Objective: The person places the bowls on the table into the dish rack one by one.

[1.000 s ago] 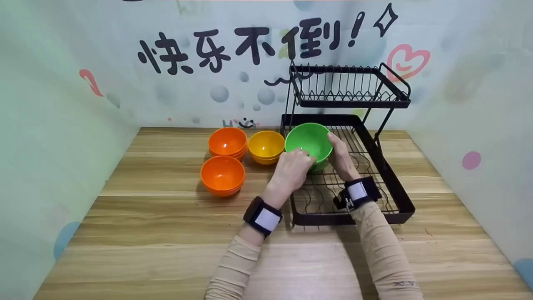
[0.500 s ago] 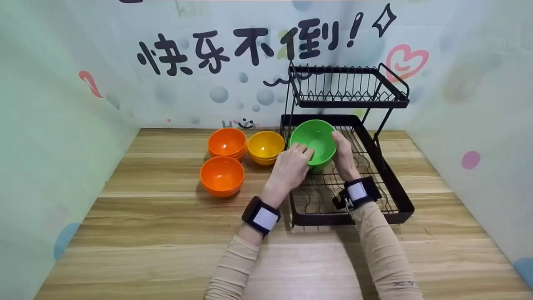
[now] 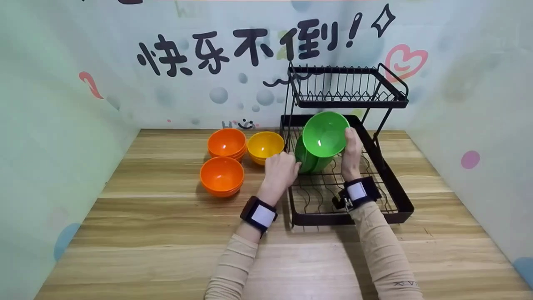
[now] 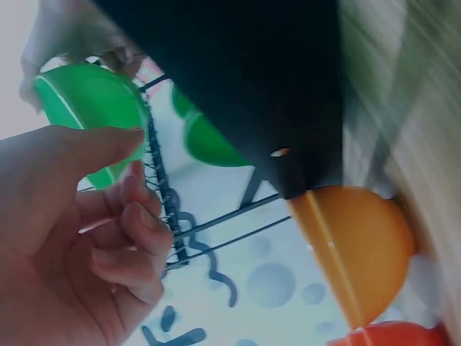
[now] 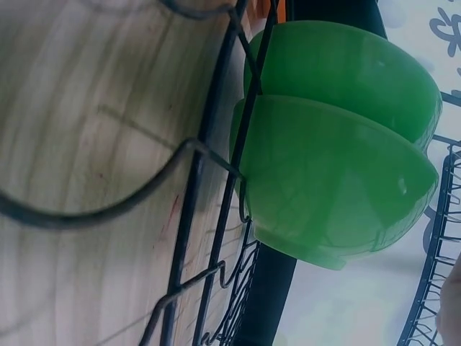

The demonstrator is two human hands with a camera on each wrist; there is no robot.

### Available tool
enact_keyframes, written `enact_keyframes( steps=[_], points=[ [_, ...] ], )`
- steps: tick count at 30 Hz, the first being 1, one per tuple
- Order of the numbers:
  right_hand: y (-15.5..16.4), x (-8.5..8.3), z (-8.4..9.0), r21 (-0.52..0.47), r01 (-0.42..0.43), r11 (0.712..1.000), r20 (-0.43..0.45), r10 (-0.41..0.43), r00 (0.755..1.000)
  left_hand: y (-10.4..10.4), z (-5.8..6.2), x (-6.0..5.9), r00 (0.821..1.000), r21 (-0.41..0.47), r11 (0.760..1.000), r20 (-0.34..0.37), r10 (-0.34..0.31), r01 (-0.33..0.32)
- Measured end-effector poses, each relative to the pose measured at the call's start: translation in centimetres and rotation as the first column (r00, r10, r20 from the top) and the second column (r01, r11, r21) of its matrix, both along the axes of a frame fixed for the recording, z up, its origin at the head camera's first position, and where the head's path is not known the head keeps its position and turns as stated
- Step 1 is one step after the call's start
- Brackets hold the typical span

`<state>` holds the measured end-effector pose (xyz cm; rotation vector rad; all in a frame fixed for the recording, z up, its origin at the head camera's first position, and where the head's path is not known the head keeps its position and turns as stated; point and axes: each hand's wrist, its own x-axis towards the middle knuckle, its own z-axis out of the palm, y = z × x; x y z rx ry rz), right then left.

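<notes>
R hand [image 3: 352,155] grips a glossy green round bowl [image 3: 326,134] by its R side, thumb at the rim; I can't see its other fingers fully. That bowl is tilted, mouth twd me in the head view, over the lower tier of a black metal two-tier wire rack [image 3: 325,219]; can't tell if it's touching anything there. Two other glossy green bowls [image 5: 335,180] stand on edge in that tier, one close behind the other, to its L. L hand [image 3: 280,174] is at the rack's L edge, fingers loosely curled, nothing in them that I can see. Further L on the wood-grain surface [image 3: 166,250] I've got a yellow round bowl stack [image 3: 265,146] nr the rack, plus a rear orange round bowl stack [image 3: 227,141] & a front orange round bowl stack [image 3: 222,175].
</notes>
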<state>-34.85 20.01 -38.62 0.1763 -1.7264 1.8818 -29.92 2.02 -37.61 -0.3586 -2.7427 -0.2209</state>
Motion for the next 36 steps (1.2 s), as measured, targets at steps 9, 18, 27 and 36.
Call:
enact_keyframes(
  steps=[9,18,27,36],
  points=[
    [0.2,0.0,0.1,-0.056,0.137,0.989,0.02,-0.136,0.991,0.0,-1.5,-0.5,0.993,-0.029,0.998,0.103,0.059,-0.056],
    [0.3,0.0,0.0,-0.079,0.217,0.973,0.022,-0.216,0.976,0.4,-2.0,-0.5,0.987,-0.045,0.997,0.143,0.07,-0.064],
    [0.3,-0.1,0.1,-0.107,0.261,0.959,0.026,-0.259,0.965,0.8,-2.2,-0.5,0.985,-0.038,0.996,0.153,0.086,-0.081],
    [0.3,-0.3,0.6,-0.156,0.367,0.917,0.053,-0.363,0.93,0.9,-2.0,-0.6,0.985,-0.039,0.996,0.149,0.082,-0.077]
  ],
)
